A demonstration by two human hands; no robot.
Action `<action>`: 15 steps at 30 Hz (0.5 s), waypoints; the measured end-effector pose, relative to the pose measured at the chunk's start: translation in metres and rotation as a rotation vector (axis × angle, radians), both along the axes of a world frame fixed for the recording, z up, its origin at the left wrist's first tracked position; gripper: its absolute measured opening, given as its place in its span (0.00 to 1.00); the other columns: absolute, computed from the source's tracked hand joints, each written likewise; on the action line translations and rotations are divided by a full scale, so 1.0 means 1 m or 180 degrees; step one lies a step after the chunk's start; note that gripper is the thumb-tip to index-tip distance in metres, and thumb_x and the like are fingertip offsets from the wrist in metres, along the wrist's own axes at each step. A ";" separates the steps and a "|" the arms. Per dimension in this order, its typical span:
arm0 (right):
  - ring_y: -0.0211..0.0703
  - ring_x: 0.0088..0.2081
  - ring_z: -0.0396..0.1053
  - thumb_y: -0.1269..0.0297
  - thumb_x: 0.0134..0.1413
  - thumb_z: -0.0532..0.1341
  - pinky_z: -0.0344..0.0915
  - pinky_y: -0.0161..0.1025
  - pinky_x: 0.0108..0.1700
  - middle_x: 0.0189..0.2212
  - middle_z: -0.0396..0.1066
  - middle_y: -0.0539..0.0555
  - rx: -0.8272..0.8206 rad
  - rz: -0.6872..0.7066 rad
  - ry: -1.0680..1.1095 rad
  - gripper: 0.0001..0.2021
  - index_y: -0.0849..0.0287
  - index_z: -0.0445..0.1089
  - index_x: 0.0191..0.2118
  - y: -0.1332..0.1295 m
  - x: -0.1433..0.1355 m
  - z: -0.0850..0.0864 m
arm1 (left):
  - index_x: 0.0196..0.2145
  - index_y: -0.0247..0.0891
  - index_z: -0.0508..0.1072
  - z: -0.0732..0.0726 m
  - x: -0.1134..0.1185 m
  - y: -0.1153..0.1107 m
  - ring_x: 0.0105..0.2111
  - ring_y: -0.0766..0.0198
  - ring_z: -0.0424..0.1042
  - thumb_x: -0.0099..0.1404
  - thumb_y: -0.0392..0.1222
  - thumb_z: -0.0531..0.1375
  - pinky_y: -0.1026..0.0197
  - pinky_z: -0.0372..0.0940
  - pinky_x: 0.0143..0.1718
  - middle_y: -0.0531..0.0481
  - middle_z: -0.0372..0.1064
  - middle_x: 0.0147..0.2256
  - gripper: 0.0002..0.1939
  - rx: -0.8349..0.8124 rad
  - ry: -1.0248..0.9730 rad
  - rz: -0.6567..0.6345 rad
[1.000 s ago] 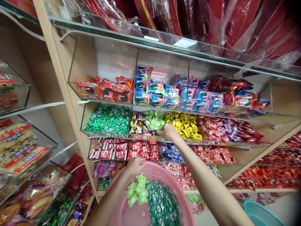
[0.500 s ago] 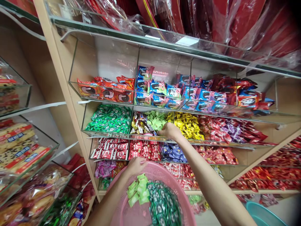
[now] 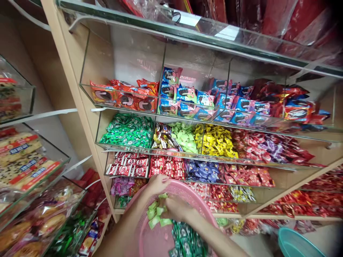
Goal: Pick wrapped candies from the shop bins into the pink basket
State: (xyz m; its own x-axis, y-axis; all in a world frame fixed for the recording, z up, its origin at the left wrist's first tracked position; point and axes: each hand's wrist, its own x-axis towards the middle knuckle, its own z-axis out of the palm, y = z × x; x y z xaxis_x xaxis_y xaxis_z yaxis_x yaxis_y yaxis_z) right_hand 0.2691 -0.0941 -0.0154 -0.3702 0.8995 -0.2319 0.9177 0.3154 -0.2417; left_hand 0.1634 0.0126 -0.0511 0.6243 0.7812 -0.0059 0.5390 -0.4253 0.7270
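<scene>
A pink perforated basket (image 3: 199,194) is held by my left hand (image 3: 158,183), whose fingers close over its far rim. Inside it, light green wrapped candies (image 3: 154,215) lie at the left and dark green ones (image 3: 187,239) at the right. My right hand (image 3: 174,208) is in the basket, over the light green candies, its fingers bent down among them; the fingertips are partly hidden. On the shelf above, light green candies (image 3: 184,137) fill a compartment between brown packets (image 3: 163,137) and yellow candies (image 3: 217,141).
Glass-fronted shelves hold green candies (image 3: 128,130), red packets (image 3: 123,98), blue packets (image 3: 205,171) and blue-pink packets (image 3: 187,96). More shelves with packaged bread (image 3: 26,157) stand at the left. A teal basin (image 3: 297,242) is at the lower right.
My right hand has moved from the shelf compartment of light green candies down into the pink basket. My left hand still holds the rim. The view has shifted slightly.
</scene>
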 end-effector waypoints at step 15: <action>0.44 0.33 0.72 0.59 0.53 0.59 0.57 0.35 0.30 0.32 0.76 0.53 0.0682 0.0070 0.0225 0.10 0.55 0.72 0.39 -0.004 -0.004 0.009 | 0.36 0.39 0.76 0.003 -0.001 -0.001 0.35 0.60 0.70 0.61 0.52 0.53 0.65 0.57 0.34 0.50 0.74 0.30 0.18 0.0112 0.0108 -0.0011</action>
